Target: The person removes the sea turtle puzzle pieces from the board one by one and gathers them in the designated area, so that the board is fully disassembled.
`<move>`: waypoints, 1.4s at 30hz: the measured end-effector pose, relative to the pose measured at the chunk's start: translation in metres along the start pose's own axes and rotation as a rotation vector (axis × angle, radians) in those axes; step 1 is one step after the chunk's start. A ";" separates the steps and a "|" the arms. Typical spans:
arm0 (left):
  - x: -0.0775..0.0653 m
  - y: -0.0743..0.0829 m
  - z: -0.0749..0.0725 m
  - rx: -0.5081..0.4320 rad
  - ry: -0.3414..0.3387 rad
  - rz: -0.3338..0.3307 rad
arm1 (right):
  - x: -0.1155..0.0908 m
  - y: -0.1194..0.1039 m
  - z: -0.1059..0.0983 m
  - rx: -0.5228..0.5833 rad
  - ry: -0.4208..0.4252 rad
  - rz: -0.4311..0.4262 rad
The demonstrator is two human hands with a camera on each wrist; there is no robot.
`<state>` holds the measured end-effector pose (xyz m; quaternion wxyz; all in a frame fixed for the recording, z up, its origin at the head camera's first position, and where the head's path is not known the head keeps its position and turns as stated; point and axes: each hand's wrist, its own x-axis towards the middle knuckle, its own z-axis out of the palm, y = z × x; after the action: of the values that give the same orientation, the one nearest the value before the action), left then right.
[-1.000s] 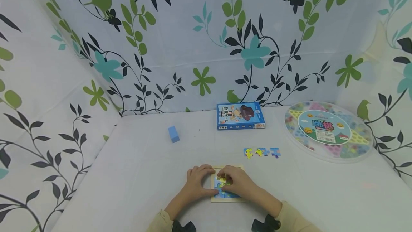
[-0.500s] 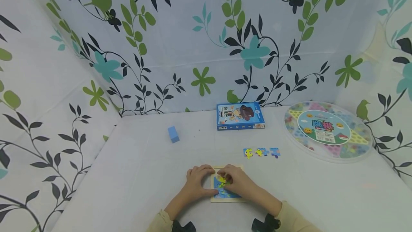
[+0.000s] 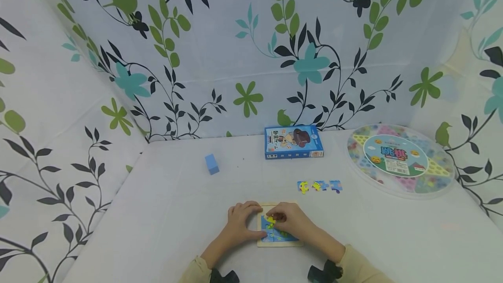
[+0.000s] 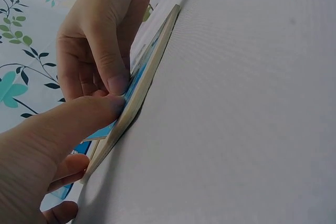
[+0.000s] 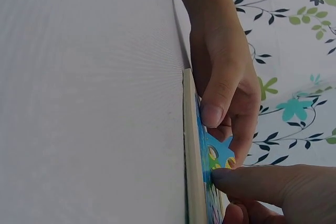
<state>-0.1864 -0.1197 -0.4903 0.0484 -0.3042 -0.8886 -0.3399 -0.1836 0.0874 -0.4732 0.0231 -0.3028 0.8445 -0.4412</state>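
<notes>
A jigsaw puzzle tray (image 3: 280, 244) with a pale wooden rim lies on the white table in front of the person. Blue and yellow pieces fill its lower part. My left hand (image 3: 240, 222) holds the tray's left side, thumb on the near part and fingers at the far left corner. Over the tray, my right hand (image 3: 292, 222) pinches a blue and yellow puzzle piece (image 5: 224, 146), which stands tilted up from the board in the right wrist view. The right fingers partly hide this piece and the tray's right side.
Several loose puzzle pieces (image 3: 319, 186) lie in a row beyond the tray. Farther back are a blue game box (image 3: 294, 142), a small blue block (image 3: 211, 163) and a round board game in clear packaging (image 3: 401, 160). A patterned curtain (image 3: 212, 56) hangs behind the table.
My right hand has shifted slightly to the right and nearer, still pinching the puzzle piece. More of the tray's lower right corner shows. My left hand has stayed in place.
</notes>
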 end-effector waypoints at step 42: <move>-0.002 0.001 -0.001 -0.001 -0.059 -0.058 | -0.033 0.038 -0.074 0.011 0.228 0.173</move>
<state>-0.1843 -0.1206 -0.4901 0.0119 -0.2881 -0.8981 -0.3322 -0.1979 0.1753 -0.4652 -0.0333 -0.1768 0.8621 -0.4737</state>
